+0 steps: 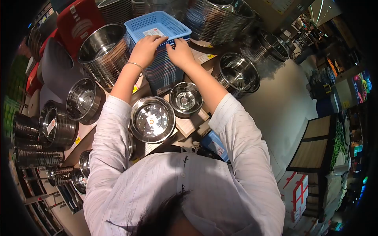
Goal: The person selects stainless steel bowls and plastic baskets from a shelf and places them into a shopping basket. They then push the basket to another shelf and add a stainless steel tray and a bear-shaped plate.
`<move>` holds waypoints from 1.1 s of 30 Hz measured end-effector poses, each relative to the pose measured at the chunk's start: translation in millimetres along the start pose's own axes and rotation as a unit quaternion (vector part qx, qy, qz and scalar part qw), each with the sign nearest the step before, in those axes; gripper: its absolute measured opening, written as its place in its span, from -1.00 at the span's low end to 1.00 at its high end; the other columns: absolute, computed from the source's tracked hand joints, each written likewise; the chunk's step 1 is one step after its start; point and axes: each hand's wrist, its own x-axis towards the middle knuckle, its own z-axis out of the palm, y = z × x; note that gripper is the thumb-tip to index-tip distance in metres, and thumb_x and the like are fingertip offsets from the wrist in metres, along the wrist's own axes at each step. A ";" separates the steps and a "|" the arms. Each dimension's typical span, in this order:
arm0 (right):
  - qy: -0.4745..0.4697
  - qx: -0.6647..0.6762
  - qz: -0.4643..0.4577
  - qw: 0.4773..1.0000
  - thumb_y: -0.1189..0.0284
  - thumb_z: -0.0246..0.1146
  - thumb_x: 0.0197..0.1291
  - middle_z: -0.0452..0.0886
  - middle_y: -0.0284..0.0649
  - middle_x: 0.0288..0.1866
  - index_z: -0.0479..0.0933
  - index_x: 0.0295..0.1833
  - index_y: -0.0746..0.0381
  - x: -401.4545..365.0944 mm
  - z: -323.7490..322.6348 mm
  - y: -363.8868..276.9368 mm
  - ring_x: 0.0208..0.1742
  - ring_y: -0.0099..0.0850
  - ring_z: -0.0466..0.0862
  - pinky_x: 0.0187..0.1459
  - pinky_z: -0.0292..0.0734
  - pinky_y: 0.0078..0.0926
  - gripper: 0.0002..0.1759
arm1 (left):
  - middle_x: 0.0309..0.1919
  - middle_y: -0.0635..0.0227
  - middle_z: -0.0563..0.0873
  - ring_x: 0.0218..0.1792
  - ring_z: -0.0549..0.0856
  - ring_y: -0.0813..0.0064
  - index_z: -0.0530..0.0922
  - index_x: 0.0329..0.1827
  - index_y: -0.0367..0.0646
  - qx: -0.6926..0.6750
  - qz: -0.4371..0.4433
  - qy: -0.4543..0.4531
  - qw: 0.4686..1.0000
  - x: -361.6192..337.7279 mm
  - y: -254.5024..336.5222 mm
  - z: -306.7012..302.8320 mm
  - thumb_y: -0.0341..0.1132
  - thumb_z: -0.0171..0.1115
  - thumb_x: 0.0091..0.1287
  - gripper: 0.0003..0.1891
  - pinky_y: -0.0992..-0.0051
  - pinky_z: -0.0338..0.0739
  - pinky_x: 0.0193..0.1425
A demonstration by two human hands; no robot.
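Note:
A light blue plastic basket with a perforated wall and a white label inside tops a tall stack of baskets. My left hand, a bangle at its wrist, has its fingers hooked over the basket's near rim. Close by on the right, my right hand grips the same rim near its corner, thumb toward me. Some fingertips are hidden behind the rim. Between my forearms, below the stack, are a shiny steel bowl and a wider steel basin with a sticker.
Stacked steel basins stand left of the baskets, and another stack rises behind to the right. A deep steel pot sits near the shelf's right edge. Red boards lean at the back left. White-and-red boxes are at lower right.

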 end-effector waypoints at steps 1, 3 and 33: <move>0.018 0.004 -0.007 1.000 0.23 0.10 0.09 0.27 0.23 0.14 0.32 0.08 0.44 -4.3 4.4 3.5 0.17 0.06 0.31 0.17 0.24 -0.25 -0.45 | -0.13 0.23 0.56 -0.05 0.50 0.21 0.39 0.11 0.03 -0.030 -0.031 -0.031 0.999 -2.2 3.5 1.8 -0.59 0.11 -0.07 -0.42 0.31 0.36 0.07; 0.033 0.013 -0.008 0.999 0.24 0.12 0.09 0.22 0.23 0.18 0.34 0.10 0.39 -15.2 3.9 8.7 0.21 0.06 0.26 0.20 0.21 -0.27 -0.46 | -0.07 0.22 0.55 -0.01 0.49 0.18 0.36 0.14 0.02 -0.056 -0.068 -0.091 0.992 -4.7 11.5 -2.6 -0.54 0.11 -0.05 -0.42 0.31 0.34 0.10; -0.114 -0.008 0.622 0.775 0.18 0.12 0.03 0.55 0.08 -0.18 0.53 -0.24 0.33 -596.1 -90.8 333.9 -0.09 -0.04 0.53 -0.05 0.41 -0.28 -0.60 | -0.21 0.13 0.63 -0.16 0.60 0.15 0.55 -0.14 -0.12 -0.259 0.224 -0.674 0.654 -149.6 414.7 287.5 -0.31 0.08 0.07 -0.71 0.31 0.47 -0.07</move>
